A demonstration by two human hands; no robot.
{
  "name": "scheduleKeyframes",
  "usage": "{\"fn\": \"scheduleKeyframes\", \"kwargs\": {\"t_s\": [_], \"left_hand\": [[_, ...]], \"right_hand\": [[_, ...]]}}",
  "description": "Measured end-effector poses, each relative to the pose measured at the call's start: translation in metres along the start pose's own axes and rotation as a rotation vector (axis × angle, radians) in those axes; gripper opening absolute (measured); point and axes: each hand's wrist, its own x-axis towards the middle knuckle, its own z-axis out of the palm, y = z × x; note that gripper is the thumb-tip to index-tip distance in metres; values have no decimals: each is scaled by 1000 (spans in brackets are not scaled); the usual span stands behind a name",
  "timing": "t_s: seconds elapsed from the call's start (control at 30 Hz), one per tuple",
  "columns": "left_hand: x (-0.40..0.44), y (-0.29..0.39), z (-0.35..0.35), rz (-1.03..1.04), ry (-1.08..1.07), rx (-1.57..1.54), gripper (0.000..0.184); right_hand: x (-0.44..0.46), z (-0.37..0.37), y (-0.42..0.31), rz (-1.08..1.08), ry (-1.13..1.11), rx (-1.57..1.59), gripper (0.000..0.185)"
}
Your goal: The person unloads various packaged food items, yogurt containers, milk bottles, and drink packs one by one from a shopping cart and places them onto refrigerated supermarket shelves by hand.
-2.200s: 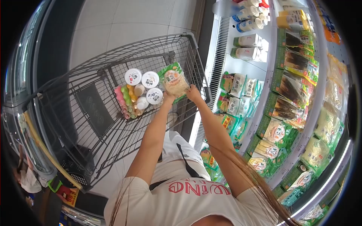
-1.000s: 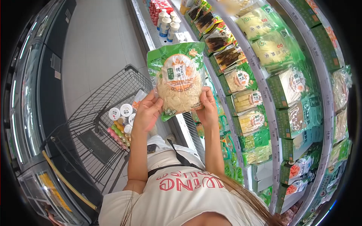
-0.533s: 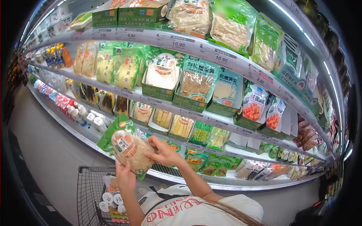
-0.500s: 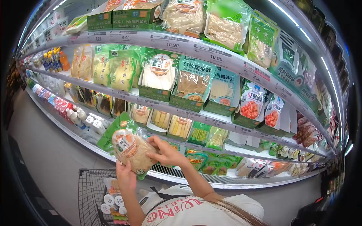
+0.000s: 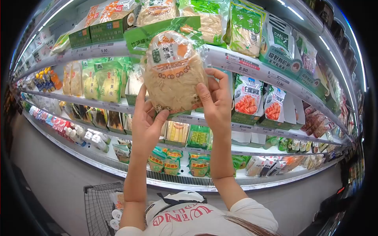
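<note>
A clear and green plastic pack of bamboo shoots (image 5: 173, 78) is held up in front of the shelves, its printed front facing me. My left hand (image 5: 149, 120) grips its lower left corner, thumb on the front and fingers behind. On the right edge, my right hand (image 5: 214, 96) pinches the pack the same way. Both arms are stretched forward. Behind the pack, part of the upper shelf and its price labels are hidden. Similar packs (image 5: 157, 11) lie on the top shelf just beyond it.
A refrigerated shelf unit with several tiers curves across the view. Red-printed kimchi-like pouches (image 5: 247, 96) stand on the right. Green bags (image 5: 199, 164) sit on the bottom tier. A wire shopping cart (image 5: 96, 204) with goods inside stands at lower left.
The pack has been raised from low near the cart up to the top shelf's height and turned upright. Both hands moved up with it, and the right hand shifted to its right edge.
</note>
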Motion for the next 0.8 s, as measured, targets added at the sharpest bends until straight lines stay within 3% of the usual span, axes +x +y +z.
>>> {"fn": "scheduleKeyframes", "kwargs": {"t_s": [0.17,0.37,0.47,0.57,0.6,0.67,0.77,0.8], "left_hand": [[61,16,11,165,-17,84,71],[145,38,9,454,53,574,66],[156,66,25,479,46,634,57],[180,48,27,559,77,641,60],[184,48,27,491,56,641,62],[189,46,29,354,8,637,64],[206,16,16,519,11,710,63],[206,15,14,486,-14,738,63]], "right_hand": [[49,-10,-19,-195,26,-100,31],[126,-16,-18,-275,58,-118,32],[142,-21,-18,-272,80,-111,32],[145,-17,-25,-298,154,-155,31],[145,-18,-27,-310,187,-184,31],[155,-26,-16,-322,234,-403,32],[157,-36,-7,-352,283,-678,37],[156,-37,-7,-366,296,-757,38]]}}
